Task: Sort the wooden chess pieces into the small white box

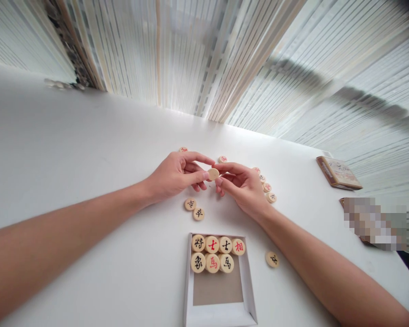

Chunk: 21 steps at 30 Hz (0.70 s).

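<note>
1. Wooden disc point(213, 173) sits pinched between both hands, left hand point(177, 175) and right hand point(241, 184), above the table point(88, 150).
2. Shared fingertip grip looks light; a slip could drop it onto loose pieces point(194, 209) or the box point(218, 290).

A white table point(88, 150) fills most of the frame. At lower centre lies a shallow tray point(248, 290). Loose wooden discs lie at centre: a pair point(194, 209), a row point(266, 187), a single one point(272, 259). A box point(339, 172) lies at the right.
</note>
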Tool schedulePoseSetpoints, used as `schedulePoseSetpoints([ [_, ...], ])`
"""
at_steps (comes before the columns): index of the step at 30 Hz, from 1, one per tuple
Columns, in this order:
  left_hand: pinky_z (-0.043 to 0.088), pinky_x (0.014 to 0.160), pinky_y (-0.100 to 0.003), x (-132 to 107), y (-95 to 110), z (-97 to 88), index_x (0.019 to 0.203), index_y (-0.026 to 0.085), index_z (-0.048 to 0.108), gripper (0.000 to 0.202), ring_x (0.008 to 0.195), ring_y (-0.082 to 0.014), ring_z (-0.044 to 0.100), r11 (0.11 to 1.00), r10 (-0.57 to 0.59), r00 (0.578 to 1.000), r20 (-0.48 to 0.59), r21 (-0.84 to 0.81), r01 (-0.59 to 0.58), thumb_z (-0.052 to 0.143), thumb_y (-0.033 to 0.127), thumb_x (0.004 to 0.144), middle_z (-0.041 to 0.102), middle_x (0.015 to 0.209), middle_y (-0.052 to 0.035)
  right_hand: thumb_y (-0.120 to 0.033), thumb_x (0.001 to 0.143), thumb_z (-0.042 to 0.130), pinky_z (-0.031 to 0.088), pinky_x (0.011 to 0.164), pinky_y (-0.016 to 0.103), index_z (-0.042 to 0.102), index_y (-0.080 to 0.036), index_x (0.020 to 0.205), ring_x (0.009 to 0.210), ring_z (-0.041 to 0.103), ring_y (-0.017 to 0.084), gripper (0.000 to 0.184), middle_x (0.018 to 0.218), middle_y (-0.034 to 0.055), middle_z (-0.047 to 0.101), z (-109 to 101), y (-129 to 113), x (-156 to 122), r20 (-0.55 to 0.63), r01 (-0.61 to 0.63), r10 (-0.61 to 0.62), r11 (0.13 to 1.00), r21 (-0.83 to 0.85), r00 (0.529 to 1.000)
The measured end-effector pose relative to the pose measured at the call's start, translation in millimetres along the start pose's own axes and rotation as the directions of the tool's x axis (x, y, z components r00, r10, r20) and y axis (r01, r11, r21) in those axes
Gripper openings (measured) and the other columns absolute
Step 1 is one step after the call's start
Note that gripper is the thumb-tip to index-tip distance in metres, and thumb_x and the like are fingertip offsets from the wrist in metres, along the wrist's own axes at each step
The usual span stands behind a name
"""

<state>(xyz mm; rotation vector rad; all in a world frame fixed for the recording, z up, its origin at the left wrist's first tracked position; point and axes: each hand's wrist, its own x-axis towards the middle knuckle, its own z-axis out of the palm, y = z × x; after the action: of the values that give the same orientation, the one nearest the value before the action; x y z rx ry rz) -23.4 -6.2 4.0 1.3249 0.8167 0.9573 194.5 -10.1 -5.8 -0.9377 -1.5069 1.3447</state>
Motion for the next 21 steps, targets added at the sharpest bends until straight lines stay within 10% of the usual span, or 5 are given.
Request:
schedulePoseSetpoints([
  [13,0.058,0.066,-0.027,1,-3,1.9,0.123,0.011,0.069,0.032,0.074,-0.0166,0.072,0.999,0.046,0.988,0.149,0.020,-0.050,0.072,0.028,0.095,0.077,0.081,-0.0049,-0.024,0.092,0.083,0.061,0.062,0.030,0.080,-0.026,0.116,0.074,0.069,0.012,0.025,0.111,0.0056,0.072,0,-6,-6,0.091,0.417,-0.421,0.800,-0.431,0.902],
  [21,0.053,0.062,-0.027,1,-1,2.2,0.129,0.012,0.063,0.044,0.072,-0.0171,0.070,0.997,0.054,0.976,0.209,0.035,-0.063,0.074,0.032,0.092,0.075,0.078,-0.0037,-0.028,0.093,0.080,0.060,0.062,0.029,0.077,-0.020,0.114,0.069,0.071,0.013,0.022,0.103,0.0063,0.078,2,-22,-9,0.193,0.377,-0.324,0.770,-0.515,0.926],
])
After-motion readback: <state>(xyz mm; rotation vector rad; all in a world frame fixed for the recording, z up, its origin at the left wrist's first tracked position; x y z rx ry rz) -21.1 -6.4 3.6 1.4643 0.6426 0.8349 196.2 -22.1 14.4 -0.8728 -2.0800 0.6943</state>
